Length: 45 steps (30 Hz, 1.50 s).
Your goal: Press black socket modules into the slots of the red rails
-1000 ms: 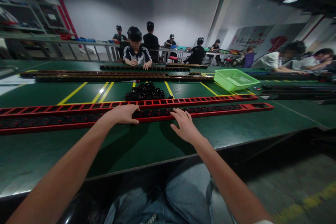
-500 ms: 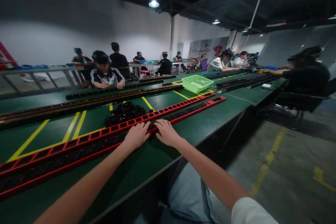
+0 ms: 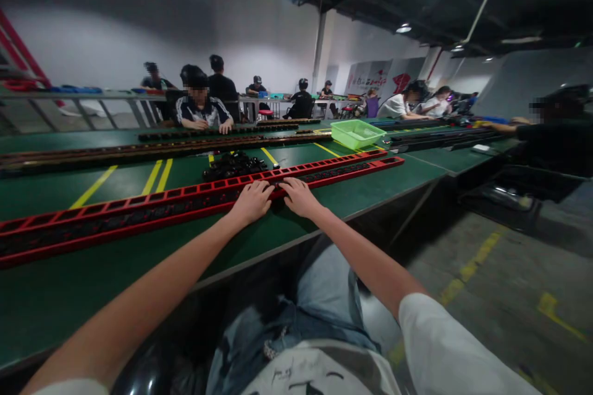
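Note:
A long red slotted frame (image 3: 204, 215) lies along the near edge of the green table, and a row of small black parts (image 3: 157, 212) fills its near channel. Over the frame's middle, my left hand (image 3: 252, 202) curls its fingers down onto the row. My right hand (image 3: 300, 196) sits just to its right, also bent over the row, fingertips close to the left ones. Whatever lies under the fingertips is too small and covered to make out. Behind the hands is a heap of loose black parts (image 3: 236, 165).
A light green plastic basket (image 3: 356, 134) stands beyond the frame's far end. Long dark strips (image 3: 185, 147) lie farther back on the green table (image 3: 115, 284), which has yellow tape lines. A person (image 3: 201, 105) works across the table; others sit around the room.
The view has tilted, so more of my lap and shirt shows and the table sits higher in the picture. Both hands stay close together over about the same part of the frame.

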Available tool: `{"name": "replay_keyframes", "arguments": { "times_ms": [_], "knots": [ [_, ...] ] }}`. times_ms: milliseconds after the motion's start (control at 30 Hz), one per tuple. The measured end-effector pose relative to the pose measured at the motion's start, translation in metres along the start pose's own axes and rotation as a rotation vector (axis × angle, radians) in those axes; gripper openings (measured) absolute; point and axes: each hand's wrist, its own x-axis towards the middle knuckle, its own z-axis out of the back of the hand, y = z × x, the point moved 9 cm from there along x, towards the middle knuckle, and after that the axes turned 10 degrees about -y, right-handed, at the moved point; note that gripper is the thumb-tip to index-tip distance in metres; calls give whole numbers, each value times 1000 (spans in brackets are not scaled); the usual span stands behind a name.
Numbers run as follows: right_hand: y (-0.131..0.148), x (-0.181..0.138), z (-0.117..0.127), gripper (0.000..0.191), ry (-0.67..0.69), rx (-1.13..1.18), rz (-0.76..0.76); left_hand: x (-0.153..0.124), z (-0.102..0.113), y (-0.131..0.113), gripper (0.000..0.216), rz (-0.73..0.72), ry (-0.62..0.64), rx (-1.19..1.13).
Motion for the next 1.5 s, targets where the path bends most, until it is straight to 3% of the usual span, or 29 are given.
{"name": "replay_keyframes", "arguments": {
  "times_ms": [733, 1500],
  "knots": [
    [-1, 10, -9, 58, 24, -152, 58, 6, 2, -8, 48, 92, -67, 51],
    [2, 4, -4, 59, 32, -113, 43, 10, 0, -17, 47, 59, -71, 79]
  ]
}}
